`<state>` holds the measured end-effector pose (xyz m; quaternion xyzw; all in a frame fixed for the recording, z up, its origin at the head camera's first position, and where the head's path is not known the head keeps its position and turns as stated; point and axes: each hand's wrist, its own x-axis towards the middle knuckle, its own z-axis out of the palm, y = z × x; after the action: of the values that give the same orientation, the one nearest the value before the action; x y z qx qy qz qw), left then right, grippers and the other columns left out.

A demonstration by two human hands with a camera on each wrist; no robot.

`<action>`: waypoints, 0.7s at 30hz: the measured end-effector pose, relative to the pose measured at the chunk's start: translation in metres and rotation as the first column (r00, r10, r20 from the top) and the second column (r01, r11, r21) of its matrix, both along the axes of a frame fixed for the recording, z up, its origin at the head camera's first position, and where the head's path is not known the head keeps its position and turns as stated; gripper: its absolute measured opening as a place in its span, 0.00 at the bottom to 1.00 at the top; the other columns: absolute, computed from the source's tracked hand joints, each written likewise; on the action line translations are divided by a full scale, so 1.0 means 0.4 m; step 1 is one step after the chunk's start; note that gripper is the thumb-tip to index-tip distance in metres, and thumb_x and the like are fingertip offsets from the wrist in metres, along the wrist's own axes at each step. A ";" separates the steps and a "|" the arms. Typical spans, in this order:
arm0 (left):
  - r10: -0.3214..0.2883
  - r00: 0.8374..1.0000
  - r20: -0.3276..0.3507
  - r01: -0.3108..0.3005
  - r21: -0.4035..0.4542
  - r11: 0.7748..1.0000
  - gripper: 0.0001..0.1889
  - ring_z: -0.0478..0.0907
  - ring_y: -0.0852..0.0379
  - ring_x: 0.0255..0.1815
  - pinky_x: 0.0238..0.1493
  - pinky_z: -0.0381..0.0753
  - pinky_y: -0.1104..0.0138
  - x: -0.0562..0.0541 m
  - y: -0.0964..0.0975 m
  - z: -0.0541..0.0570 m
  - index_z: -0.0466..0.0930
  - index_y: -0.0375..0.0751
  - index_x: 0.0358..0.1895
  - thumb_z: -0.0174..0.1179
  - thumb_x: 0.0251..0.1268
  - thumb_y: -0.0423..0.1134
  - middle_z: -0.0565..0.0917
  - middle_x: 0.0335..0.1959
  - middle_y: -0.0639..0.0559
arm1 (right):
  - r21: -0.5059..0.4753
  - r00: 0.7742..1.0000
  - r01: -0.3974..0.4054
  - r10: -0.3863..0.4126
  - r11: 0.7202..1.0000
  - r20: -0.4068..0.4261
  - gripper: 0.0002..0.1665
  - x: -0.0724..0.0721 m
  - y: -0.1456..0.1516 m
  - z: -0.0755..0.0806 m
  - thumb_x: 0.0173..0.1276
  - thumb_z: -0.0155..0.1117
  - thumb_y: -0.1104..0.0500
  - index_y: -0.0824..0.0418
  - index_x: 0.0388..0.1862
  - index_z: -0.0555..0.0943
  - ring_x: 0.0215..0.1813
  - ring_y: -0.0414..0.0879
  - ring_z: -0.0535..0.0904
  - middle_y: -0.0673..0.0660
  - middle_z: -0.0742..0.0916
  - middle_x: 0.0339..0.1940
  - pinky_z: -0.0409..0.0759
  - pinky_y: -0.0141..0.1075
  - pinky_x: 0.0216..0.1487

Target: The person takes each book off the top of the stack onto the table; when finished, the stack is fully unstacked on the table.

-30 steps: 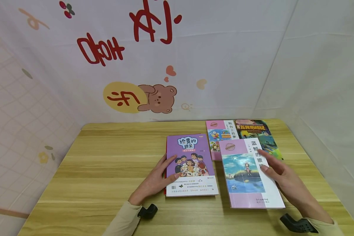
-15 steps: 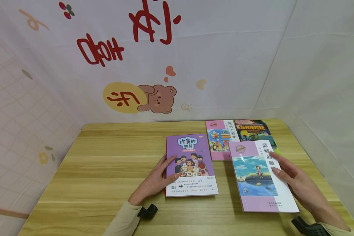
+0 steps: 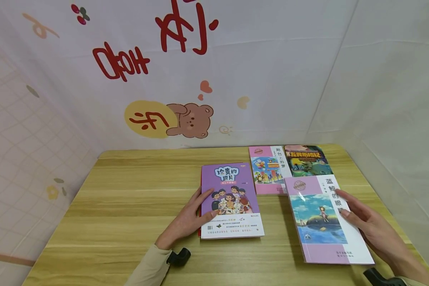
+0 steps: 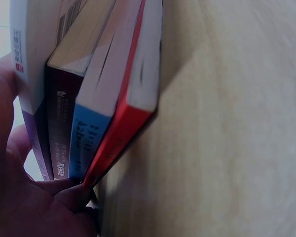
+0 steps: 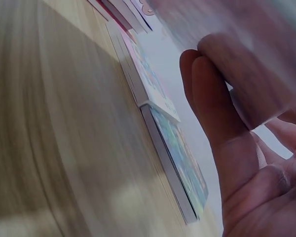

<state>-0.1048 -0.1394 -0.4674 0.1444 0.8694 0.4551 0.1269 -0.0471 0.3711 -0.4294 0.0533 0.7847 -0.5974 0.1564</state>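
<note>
A pink-and-white paperback (image 3: 316, 222) with a lakeside picture on its cover is gripped at its right side by my right hand (image 3: 373, 228). In the right wrist view the fingers (image 5: 214, 103) lie under this book, which is raised over the table. My left hand (image 3: 187, 218) grips the left edge of a book stack, its thumb over the purple book (image 3: 232, 198) on top. Under that one, the left wrist view shows a dark book (image 4: 59, 118), a blue book (image 4: 91, 128) and a red book (image 4: 121, 138) at the bottom, fingers against the spines.
At the back right lie a pink book with balloons (image 3: 266, 171) and, beside it, a green cartoon-cover book (image 3: 307, 161), its lower part hidden by the held paperback. A white printed curtain (image 3: 271, 79) stands behind the wooden table (image 3: 136, 190).
My right hand has moved right and slightly toward me with the paperback, uncovering more of the pink balloon book. The left hand and its stack have stayed in place.
</note>
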 end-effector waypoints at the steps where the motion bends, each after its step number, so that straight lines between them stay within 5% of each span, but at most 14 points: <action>1: -0.001 1.000 0.000 0.001 0.000 1.000 0.40 0.50 0.32 0.82 0.71 0.60 0.33 0.000 0.000 0.000 0.60 0.61 0.82 0.65 0.70 0.59 0.43 0.86 0.42 | -0.007 1.000 -0.002 0.002 1.000 -0.003 0.38 0.002 0.004 -0.001 0.86 0.50 0.52 0.36 0.87 0.50 0.53 0.41 0.85 0.50 0.58 0.80 0.87 0.43 0.45; 9: 0.000 1.000 -0.006 0.000 -0.001 1.000 0.40 0.50 0.32 0.82 0.71 0.60 0.33 0.001 0.000 -0.001 0.60 0.61 0.82 0.65 0.70 0.59 0.44 0.86 0.42 | -0.140 1.000 -0.008 0.005 0.990 -0.018 0.37 0.019 0.035 -0.011 0.86 0.48 0.58 0.38 0.87 0.51 0.51 0.48 0.87 0.29 0.73 0.63 0.88 0.48 0.42; 21: -0.001 1.000 -0.015 0.001 -0.004 1.000 0.40 0.51 0.32 0.82 0.71 0.61 0.34 0.001 -0.001 -0.003 0.60 0.60 0.82 0.65 0.70 0.59 0.44 0.86 0.42 | -0.190 1.000 -0.006 0.005 0.982 -0.005 0.37 0.039 0.084 -0.031 0.87 0.45 0.60 0.36 0.87 0.51 0.48 0.52 0.88 0.24 0.77 0.60 0.88 0.51 0.39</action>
<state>-0.1046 -0.1397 -0.4684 0.1482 0.8713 0.4520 0.1209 -0.0316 0.4046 -0.4420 0.0345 0.7245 -0.6694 0.1605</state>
